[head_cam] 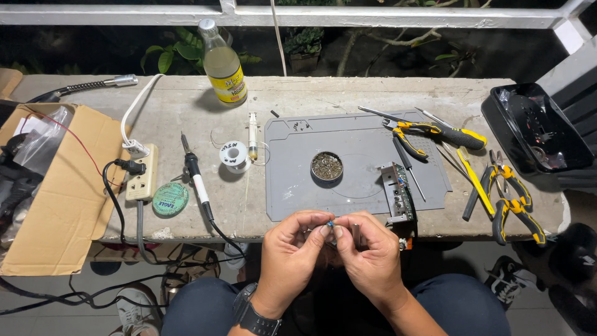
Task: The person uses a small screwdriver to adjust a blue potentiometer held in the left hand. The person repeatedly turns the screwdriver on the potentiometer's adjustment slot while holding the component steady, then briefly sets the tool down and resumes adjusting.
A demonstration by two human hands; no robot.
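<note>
1. Left hand: hovering just off the near edge of the bench, over the lap; fingers curling in, thumb and forefinger pinching one end of a small blue part.
2. Right hand: meeting the left, fingertips closing on the other end of the same part.
3. Small blue part: sitting between the two sets of fingertips, in the air, just in front of the grey work mat; too small to tell more.
4. Circuit board: lying on the mat's near right corner, just beyond the right hand.
5. Round tin: sitting mid-mat.
6. Soldering iron: lying on the bench left of the mat, its cord trailing off the near edge.
7. Solder spool: standing between iron and mat.
8. Power strip: lying further left, one plug seated.
9. Bottle: standing upright at the back.
10. Yellow-handled pliers: lying right of the mat.
11. Black tray: sitting at the far right.
</note>
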